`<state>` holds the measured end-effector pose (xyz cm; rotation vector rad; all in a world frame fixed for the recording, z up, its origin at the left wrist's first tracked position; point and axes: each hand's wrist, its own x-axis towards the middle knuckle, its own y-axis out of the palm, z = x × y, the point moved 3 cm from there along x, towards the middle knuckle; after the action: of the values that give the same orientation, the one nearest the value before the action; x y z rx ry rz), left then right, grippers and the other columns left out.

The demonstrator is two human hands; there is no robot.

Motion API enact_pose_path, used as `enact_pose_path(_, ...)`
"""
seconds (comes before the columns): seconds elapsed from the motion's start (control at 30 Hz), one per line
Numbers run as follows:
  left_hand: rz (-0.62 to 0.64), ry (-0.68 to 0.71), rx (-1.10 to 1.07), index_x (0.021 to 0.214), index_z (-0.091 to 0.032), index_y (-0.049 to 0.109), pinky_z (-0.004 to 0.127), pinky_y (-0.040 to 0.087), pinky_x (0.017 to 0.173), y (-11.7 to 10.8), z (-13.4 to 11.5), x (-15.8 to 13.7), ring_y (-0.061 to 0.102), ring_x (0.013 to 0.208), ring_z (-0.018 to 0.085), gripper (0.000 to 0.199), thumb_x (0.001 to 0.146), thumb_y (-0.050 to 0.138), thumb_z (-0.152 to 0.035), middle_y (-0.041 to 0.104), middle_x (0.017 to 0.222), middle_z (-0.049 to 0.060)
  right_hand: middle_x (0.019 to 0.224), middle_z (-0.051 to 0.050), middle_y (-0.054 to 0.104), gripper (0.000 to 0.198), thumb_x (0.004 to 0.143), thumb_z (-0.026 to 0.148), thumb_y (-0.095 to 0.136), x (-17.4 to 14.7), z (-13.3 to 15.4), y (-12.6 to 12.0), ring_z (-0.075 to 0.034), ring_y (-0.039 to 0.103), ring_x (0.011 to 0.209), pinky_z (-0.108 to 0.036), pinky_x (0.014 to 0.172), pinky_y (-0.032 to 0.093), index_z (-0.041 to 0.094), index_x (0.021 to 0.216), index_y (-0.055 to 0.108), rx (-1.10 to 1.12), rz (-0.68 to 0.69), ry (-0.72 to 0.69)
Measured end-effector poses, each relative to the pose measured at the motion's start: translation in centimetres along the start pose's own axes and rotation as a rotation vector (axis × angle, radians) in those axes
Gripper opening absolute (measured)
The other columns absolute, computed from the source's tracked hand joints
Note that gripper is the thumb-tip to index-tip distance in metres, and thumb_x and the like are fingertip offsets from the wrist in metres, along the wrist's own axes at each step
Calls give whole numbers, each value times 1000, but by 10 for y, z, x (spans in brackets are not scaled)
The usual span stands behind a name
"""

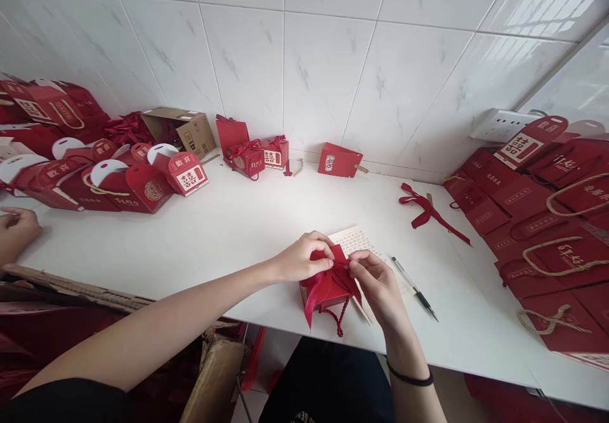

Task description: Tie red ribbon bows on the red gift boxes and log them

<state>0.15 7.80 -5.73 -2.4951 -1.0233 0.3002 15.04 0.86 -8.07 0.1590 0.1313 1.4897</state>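
Note:
A small red gift box (328,297) stands near the table's front edge, with a red ribbon (313,300) tied in a bow on its top. My left hand (309,255) pinches the ribbon at the bow's left side. On the right side, my right hand (373,277) holds the ribbon between thumb and fingers. A dark red braided cord (339,321) hangs down the box's front. Behind and partly under the box lies a printed sheet (354,239). The bow's knot is partly hidden by my fingers.
A pen (415,288) lies right of the sheet, and loose ribbon (421,206) farther back. Red boxes are stacked at right (537,220) and left (128,185). A cardboard box (195,134) and finished-looking small boxes (248,158) stand by the wall. Another person's hand (19,229) rests at far left.

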Motion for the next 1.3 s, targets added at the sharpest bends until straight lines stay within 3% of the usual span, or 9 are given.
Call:
enact_pose_path(0.13,22,-55,-40,74,-20,61,40,30,105,-1,-1,0,42,119,21,8,75,54,-23,49,119,4,66,0,53,27,78,44,65,0,-4,-2,-13,48,60,-22,57,41,18,80,59,24,-41,17)
enact_pose_path(0.43,40,-1,9,84,-23,66,40,28,107,1,2,0,41,120,21,16,78,54,-31,48,121,4,67,0,53,23,77,38,69,0,-1,2,-11,47,60,-20,56,39,18,82,60,103,21,28)
enact_pose_path(0.93,75,-38,37,76,-20,64,41,27,105,2,-2,-1,38,121,24,18,79,53,-33,48,122,3,57,3,39,22,78,36,69,3,-14,-1,-9,35,53,-18,51,31,18,79,58,262,37,76)
enact_pose_path(1.3,74,-6,143,79,-22,65,47,22,106,0,-6,-3,37,122,25,10,77,55,-24,49,123,3,62,1,51,24,78,39,68,1,-4,2,-9,40,53,-18,50,34,17,81,57,38,-2,-18)
